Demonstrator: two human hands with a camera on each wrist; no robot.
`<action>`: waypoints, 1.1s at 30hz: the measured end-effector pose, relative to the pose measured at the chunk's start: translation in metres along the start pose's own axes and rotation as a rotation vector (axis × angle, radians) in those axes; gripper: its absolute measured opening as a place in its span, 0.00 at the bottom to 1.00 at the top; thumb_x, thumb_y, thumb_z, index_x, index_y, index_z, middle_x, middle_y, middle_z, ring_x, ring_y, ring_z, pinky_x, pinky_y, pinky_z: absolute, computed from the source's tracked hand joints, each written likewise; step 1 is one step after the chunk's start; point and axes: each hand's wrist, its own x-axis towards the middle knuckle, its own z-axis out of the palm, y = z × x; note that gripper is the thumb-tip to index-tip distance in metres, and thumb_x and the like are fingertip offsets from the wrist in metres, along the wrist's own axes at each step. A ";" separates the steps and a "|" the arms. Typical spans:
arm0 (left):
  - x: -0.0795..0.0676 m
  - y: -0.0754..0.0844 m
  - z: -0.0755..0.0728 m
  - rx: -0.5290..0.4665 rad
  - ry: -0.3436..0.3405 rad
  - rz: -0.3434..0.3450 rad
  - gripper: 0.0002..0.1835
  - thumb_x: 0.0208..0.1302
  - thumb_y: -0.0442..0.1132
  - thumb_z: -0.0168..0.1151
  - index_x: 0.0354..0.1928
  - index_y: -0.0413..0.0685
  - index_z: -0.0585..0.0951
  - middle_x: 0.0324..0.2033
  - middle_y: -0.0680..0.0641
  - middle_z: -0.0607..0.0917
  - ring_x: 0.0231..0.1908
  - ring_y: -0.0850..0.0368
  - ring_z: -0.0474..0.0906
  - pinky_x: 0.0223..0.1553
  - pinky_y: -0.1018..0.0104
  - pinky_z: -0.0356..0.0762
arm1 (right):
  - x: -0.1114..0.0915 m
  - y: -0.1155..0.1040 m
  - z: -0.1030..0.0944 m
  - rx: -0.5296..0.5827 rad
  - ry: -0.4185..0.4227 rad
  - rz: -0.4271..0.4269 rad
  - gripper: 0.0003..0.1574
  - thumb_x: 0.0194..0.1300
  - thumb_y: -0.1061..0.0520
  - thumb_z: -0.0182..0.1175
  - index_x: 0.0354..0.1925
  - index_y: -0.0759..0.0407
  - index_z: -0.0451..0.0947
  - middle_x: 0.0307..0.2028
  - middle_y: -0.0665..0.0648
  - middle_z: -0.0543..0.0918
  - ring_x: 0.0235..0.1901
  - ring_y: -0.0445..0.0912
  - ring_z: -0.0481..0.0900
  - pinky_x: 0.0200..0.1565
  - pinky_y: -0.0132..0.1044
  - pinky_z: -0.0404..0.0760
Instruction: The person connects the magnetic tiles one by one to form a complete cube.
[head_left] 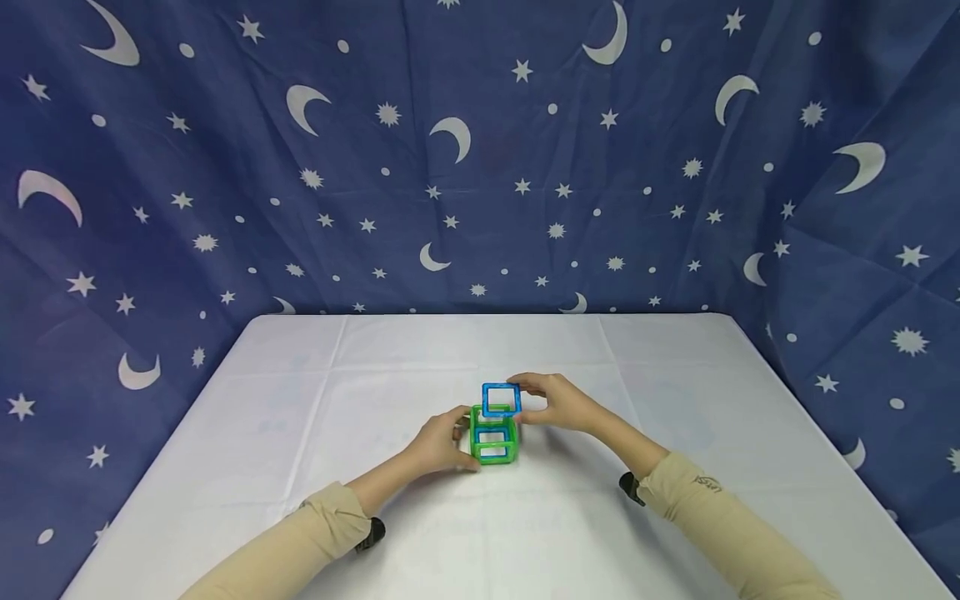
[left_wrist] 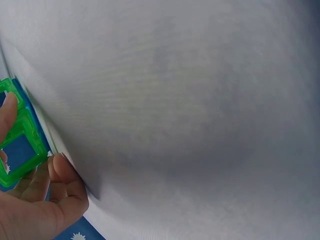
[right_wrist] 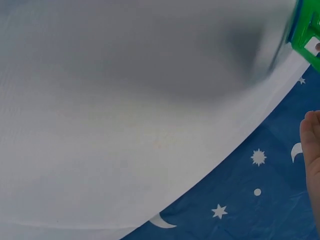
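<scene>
An open-topped box of green square magnetic tiles (head_left: 495, 446) sits on the table, with a blue tile (head_left: 492, 430) as its bottom. My left hand (head_left: 435, 444) holds the box from its left, thumb at the near corner and fingers at the far side. In the left wrist view its fingertips press the lower edge of the green frames (left_wrist: 24, 119). Thumb and fingers of my right hand (head_left: 558, 404) pinch the right edge of a blue square magnetic tile (head_left: 501, 386), tilted above the box's far part. The right wrist view catches only part of the right hand (right_wrist: 312, 145).
A white cloth covers the table (head_left: 390, 350). Behind it and along both sides hangs a dark blue curtain (head_left: 495, 250) with moons and stars. Black wrist straps (head_left: 371, 535) show below both beige sleeves (head_left: 300, 542).
</scene>
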 end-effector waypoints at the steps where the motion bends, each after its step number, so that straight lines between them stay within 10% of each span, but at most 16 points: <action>1: 0.000 0.001 0.000 -0.003 -0.001 0.000 0.44 0.38 0.37 0.79 0.61 0.36 0.69 0.48 0.42 0.81 0.35 0.58 0.71 0.36 0.68 0.71 | -0.001 -0.001 0.001 0.004 -0.003 0.002 0.35 0.57 0.51 0.67 0.60 0.63 0.70 0.57 0.61 0.78 0.57 0.59 0.76 0.59 0.50 0.73; 33: -0.003 0.003 0.001 0.034 0.003 0.050 0.45 0.40 0.39 0.78 0.62 0.35 0.68 0.51 0.39 0.80 0.38 0.53 0.73 0.42 0.58 0.75 | -0.005 -0.011 0.011 0.053 -0.132 -0.006 0.37 0.58 0.49 0.66 0.60 0.63 0.68 0.59 0.60 0.76 0.60 0.57 0.72 0.61 0.51 0.72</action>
